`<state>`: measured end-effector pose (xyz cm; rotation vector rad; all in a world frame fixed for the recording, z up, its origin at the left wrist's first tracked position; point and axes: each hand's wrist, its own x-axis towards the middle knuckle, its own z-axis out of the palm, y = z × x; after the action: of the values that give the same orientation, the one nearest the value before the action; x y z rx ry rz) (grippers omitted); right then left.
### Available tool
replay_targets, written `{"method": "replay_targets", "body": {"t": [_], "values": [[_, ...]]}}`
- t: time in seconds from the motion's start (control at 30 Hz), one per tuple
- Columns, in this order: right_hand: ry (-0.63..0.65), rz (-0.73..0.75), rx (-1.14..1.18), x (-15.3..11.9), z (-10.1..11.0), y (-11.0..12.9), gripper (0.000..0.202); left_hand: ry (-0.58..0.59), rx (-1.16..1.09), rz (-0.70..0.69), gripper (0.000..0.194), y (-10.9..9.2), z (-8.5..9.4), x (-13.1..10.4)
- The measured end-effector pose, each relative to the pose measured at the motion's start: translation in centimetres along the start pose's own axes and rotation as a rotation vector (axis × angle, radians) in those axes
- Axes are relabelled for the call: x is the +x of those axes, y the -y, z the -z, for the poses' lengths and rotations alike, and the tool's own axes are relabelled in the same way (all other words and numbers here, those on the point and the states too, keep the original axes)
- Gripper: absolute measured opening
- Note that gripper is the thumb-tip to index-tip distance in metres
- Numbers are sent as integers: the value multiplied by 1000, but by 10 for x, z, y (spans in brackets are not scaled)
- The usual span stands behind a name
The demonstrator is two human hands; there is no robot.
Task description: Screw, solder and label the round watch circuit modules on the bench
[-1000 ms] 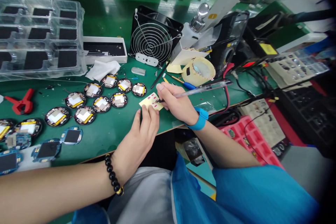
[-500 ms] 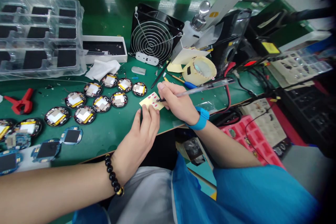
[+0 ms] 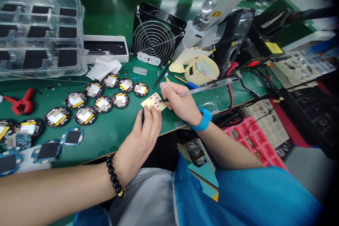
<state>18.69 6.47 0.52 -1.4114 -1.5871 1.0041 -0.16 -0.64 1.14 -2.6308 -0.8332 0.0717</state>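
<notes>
My right hand [image 3: 181, 102] is closed round a clear pen [image 3: 206, 87], whose dark tip touches a small yellow note [image 3: 154, 101] with red marks. The note lies on the green table [image 3: 127, 116] near its front edge. Fingers of my left hand [image 3: 144, 134] lie spread on the note's lower edge, pressing it down and holding nothing. To the left of the note sit several round circuit assemblies [image 3: 102, 104] with silver and yellow parts.
Behind the hands stand a fan [image 3: 153, 40] and a tape roll [image 3: 202, 70]. A clear compartment tray [image 3: 39, 35] is at the back left, a red clamp [image 3: 22, 103] at the left, and a pink tray [image 3: 255, 141] at the right.
The pen has tilted and shifted very slightly in my right hand, its tip still at the note. My left hand is nearly unmoved.
</notes>
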Motion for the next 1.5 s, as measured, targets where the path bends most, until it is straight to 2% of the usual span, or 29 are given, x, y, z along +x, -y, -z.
{"method": "replay_targets", "body": {"t": [0.43,0.67,1.0,1.37,1.5], "values": [[18,-7,19,-1,2,-4,59,-12,76,-7,58,1,1,-1],[72,-8,18,-2,2,-4,58,-10,43,2,58,1,0,1],[68,19,-8,-2,2,0,58,-7,108,-6,59,0,-1,0],[75,23,-8,-2,2,0,59,32,67,-16,59,1,0,1],[34,19,1,-2,1,-1,61,37,39,-20,59,1,0,1]]}}
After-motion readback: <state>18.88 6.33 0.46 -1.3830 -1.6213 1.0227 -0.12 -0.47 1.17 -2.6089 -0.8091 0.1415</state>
